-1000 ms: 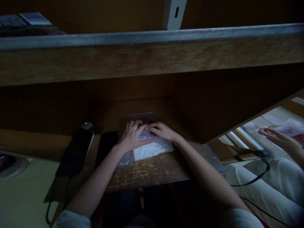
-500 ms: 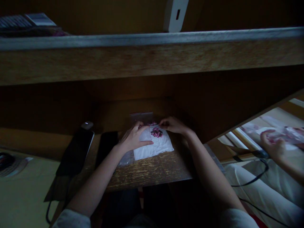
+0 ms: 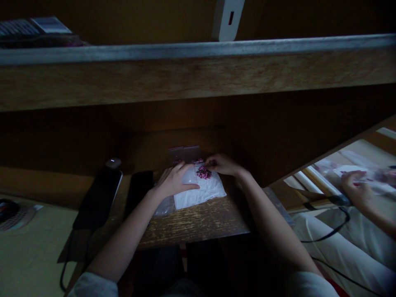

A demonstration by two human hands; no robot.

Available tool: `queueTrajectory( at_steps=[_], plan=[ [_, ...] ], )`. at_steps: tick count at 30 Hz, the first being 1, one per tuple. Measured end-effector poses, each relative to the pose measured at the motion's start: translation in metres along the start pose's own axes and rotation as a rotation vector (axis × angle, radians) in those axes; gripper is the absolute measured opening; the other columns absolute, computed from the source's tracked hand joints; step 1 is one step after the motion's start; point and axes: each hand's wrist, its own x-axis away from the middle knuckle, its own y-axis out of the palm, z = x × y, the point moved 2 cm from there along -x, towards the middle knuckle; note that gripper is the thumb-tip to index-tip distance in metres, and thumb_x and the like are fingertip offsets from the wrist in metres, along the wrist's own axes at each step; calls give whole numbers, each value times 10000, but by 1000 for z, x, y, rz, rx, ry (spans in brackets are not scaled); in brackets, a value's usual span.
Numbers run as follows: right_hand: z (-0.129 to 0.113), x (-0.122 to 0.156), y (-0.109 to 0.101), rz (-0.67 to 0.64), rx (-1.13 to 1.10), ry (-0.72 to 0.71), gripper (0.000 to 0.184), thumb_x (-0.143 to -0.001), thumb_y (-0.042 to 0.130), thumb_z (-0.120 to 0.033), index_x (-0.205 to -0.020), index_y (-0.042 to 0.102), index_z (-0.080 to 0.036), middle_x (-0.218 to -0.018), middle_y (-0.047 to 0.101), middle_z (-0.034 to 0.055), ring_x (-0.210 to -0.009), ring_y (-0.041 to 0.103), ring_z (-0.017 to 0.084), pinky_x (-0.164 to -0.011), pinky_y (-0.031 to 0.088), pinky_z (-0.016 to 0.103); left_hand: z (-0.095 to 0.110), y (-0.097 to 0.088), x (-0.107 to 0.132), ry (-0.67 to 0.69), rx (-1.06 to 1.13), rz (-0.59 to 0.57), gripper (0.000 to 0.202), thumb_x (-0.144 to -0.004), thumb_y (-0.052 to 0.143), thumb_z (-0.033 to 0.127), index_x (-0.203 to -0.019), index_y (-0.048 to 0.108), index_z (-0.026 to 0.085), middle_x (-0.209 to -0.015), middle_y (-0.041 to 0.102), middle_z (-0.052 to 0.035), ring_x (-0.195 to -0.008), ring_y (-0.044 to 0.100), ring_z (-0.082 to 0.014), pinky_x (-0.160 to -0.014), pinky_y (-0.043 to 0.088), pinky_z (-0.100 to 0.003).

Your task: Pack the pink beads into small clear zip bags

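A small pile of pink and dark pieces (image 3: 204,173), too small to name, lies on a crumpled white sheet (image 3: 201,197) on the worn wooden surface. My left hand (image 3: 173,180) rests flat on the sheet's left side, thumb stretched out, over a small clear plastic bag (image 3: 190,176). At the pile's upper right edge is my right hand (image 3: 223,163), thumb and fingertips pinched together; what they hold, if anything, is hidden. Behind the sheet lie clear zip bags (image 3: 184,153) with more pink pieces around them.
Left of my hands lie a dark phone-like slab (image 3: 99,198) with a cable, another black flat object (image 3: 138,194) and a small white device (image 3: 113,163). A shelf edge (image 3: 198,74) crosses above. At right, another person's hand (image 3: 359,189) is over plastic bags.
My right hand has shifted slightly left and down, its fingertips now at the pile's edge. My left hand stays nearly still. The other person's hand at right has moved a little.
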Motion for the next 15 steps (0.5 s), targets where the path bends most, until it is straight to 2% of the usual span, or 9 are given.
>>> queueTrajectory(
  at_steps=[6,11,15],
  plan=[
    [-6,1,-2,18,-135,-16,144,-774,600,-274,-832,681,-170,-786,674,35,-680,579,126,-631,413,242,0,0,-1,-29,25,-52,712,-706,557,690,-1265,435,267,-1193,572,-72,-1072,576,-274,-881,481,-411],
    [-32,6,-3,13,-360,-110,213,-783,613,-359,-838,649,-156,-793,646,30,-694,567,122,-644,426,241,1,0,-2,-58,51,-84,699,-709,556,685,-1246,442,251,-1126,591,-71,-1001,596,-262,-823,499,-397],
    [-46,7,3,-36,-414,-127,253,-803,593,-391,-875,638,-152,-686,592,2,-595,510,102,-564,394,223,1,0,-2,-65,49,-91,692,-711,560,677,-1230,454,232,-1101,595,-83,-991,592,-266,-810,499,-400]
  ],
)
